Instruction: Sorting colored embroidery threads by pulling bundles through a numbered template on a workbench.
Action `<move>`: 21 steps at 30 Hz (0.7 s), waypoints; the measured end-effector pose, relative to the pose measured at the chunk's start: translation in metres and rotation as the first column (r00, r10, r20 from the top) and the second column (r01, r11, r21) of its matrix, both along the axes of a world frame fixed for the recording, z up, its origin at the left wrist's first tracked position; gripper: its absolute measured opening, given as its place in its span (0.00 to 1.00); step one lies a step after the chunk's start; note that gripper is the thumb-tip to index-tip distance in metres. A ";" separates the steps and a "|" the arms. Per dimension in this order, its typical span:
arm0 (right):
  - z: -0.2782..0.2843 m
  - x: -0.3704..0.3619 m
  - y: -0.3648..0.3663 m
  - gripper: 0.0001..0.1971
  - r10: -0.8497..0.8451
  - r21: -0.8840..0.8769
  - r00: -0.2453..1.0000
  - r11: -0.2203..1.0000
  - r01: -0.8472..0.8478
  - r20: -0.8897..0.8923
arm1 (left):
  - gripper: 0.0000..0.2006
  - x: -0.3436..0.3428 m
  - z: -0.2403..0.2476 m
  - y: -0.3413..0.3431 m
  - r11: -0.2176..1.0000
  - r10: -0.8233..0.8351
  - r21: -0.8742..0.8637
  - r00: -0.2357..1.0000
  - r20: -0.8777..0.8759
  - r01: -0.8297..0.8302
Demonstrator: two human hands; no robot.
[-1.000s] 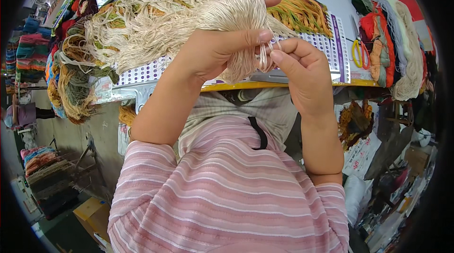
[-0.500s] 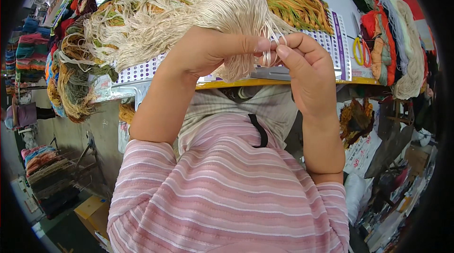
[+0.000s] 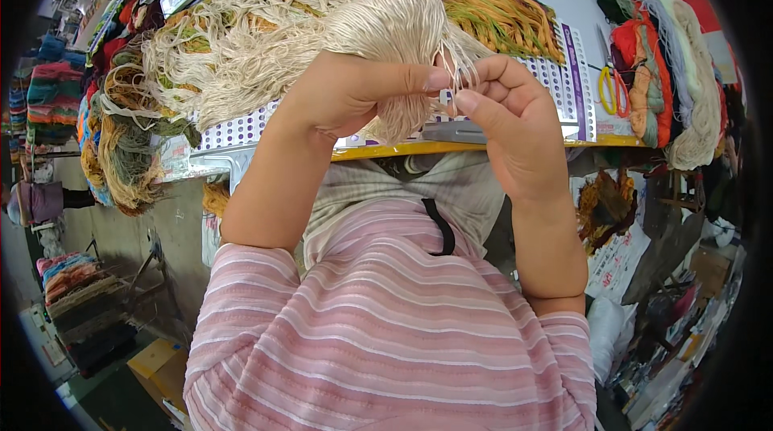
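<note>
Draping over your clasping left hand, the cream hank is hanging gathered above the near edge of the table; your right hand is pinching separate strands. More cream yarn is lying loose beyond. A white sack is showing red print, unreadably small.

Elbows bent, the bare left hand extends its thumb toward the bare right hand, whose fingers curl inward.
</note>
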State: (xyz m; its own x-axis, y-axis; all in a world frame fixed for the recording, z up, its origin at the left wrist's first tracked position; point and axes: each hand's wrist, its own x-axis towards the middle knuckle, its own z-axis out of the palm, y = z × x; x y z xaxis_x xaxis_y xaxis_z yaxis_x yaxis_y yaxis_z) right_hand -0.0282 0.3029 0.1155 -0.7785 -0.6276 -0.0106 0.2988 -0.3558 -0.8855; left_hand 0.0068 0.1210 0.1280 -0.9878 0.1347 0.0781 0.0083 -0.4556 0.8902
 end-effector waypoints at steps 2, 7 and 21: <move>0.003 0.000 -0.002 0.09 0.006 0.015 1.000 1.000 -0.006 0.012 | 0.39 0.000 0.000 -0.001 1.000 -0.003 -0.006 1.000 0.019 0.003; 0.004 -0.006 -0.001 0.06 0.055 0.094 0.998 0.994 -0.057 0.025 | 0.38 -0.004 0.002 -0.003 0.994 0.010 -0.105 0.999 -0.045 -0.014; 0.023 -0.035 0.032 0.03 0.324 0.209 0.946 0.925 -0.318 0.005 | 0.34 -0.016 -0.024 -0.030 0.864 -0.457 0.235 0.889 -0.003 0.445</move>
State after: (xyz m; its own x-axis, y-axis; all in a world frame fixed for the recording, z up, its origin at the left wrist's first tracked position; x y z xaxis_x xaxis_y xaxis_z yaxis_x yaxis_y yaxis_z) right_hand -0.0636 0.3345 0.1387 -0.5378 -0.8304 -0.1457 0.3401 -0.0556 -0.9387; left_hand -0.0094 0.0912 0.1044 -0.8267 0.5516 0.1111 -0.2885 -0.5850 0.7579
